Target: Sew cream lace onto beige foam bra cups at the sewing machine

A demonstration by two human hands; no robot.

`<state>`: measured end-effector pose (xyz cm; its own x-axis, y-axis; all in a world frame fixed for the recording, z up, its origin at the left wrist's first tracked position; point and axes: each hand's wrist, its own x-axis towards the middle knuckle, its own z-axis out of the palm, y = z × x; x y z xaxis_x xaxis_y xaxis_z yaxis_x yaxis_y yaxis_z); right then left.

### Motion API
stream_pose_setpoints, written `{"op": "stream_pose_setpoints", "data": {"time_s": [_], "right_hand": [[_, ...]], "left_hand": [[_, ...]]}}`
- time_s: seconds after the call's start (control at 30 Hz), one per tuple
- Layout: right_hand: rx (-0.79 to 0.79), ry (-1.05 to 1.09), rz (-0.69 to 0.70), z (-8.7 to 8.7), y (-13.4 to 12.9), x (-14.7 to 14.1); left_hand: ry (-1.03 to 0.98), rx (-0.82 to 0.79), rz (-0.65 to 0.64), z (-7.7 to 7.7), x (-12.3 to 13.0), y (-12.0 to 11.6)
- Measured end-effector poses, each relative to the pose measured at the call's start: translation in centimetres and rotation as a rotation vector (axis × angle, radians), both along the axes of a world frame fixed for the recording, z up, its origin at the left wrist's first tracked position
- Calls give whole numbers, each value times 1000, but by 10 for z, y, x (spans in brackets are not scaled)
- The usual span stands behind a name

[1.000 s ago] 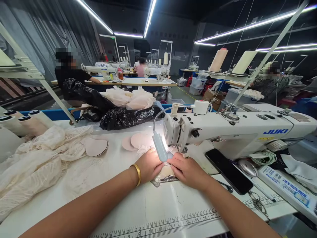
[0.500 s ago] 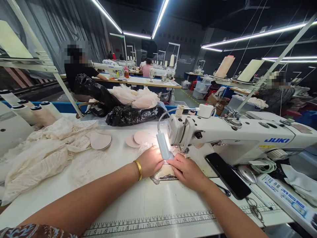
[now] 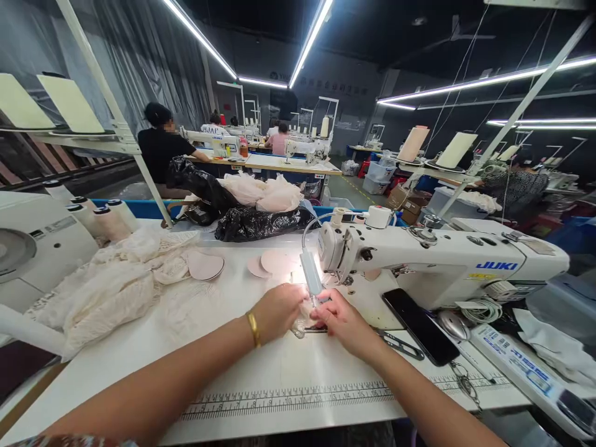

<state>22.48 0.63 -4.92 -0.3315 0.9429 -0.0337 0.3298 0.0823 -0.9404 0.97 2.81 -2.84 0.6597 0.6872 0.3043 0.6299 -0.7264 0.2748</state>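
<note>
Left hand [image 3: 275, 311] and right hand [image 3: 343, 320] converge near the lamp [image 3: 311, 273], forearms angled inward; right grip pinches pale fabric [image 3: 306, 309] between the hands; left grip cannot be determined; bare desk [image 3: 279, 366] extends frontward to the ruler scale [image 3: 298, 400]; phone [image 3: 419, 328] bounds the right side.

Table [image 3: 261, 372]: measuring scale [image 3: 288, 402] along the front edge; lace fabric [image 3: 116, 292] toward the left edge, thread cones [image 3: 114, 225] behind it; plastic bag [image 3: 265, 224] by the back edge; sewing machine [image 3: 433, 248] toward the right edge, pads [image 3: 275, 263] left of it, phone [image 3: 419, 324] before it
</note>
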Motion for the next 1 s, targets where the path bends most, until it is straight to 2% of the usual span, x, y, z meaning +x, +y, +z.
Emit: {"op": "stream_pose_setpoints", "data": {"time_s": [0.03,0.07,0.1,0.13,0.17,0.2,0.23,0.27,0.33,0.4,0.5,0.57,0.63,0.7,0.87,1.0], "right_hand": [[-108,122,-31,2,-3,-7],[-175,228,-61,3,-7,-15],[-210,309,-88,4,-11,-22],[-219,367,-114,5,-17,-29],[-213,408,-135,5,-23,-36],[-198,437,-146,6,-31,-42],[-178,465,-143,6,-40,-47],[-159,492,-128,7,-51,-52],[-138,541,-79,6,-73,-57],[-115,547,-78,2,-92,-57],[-30,529,-253,-9,-112,-53],[6,568,-385,-17,-118,-49],[7,623,-448,-23,-121,-46],[-35,666,-464,-23,-122,-45],[-227,739,-438,-6,-122,-47],[-238,744,-439,4,-117,-49]], "left_hand": [[-57,-55,-21,1,-5,-18],[-202,-175,-36,2,-9,-39],[-385,-374,-14,2,-11,-60],[-570,-653,27,1,-12,-81],[-757,-1001,74,0,-11,-99],[-949,-1281,165,-1,-9,-113],[-1130,-1477,246,-2,-6,-123],[-1304,-1583,317,-3,-3,-129],[-1589,-1542,420,-1,1,-128],[-1739,-1421,495,3,3,-119],[-1850,-1393,628,10,1,-103],[-1949,-1402,672,13,0,-98],[-2002,-1417,663,15,1,-97],[-1958,-1429,630,16,4,-100],[-1809,-1389,515,17,9,-109],[-1767,-1313,417,19,10,-112]]}}
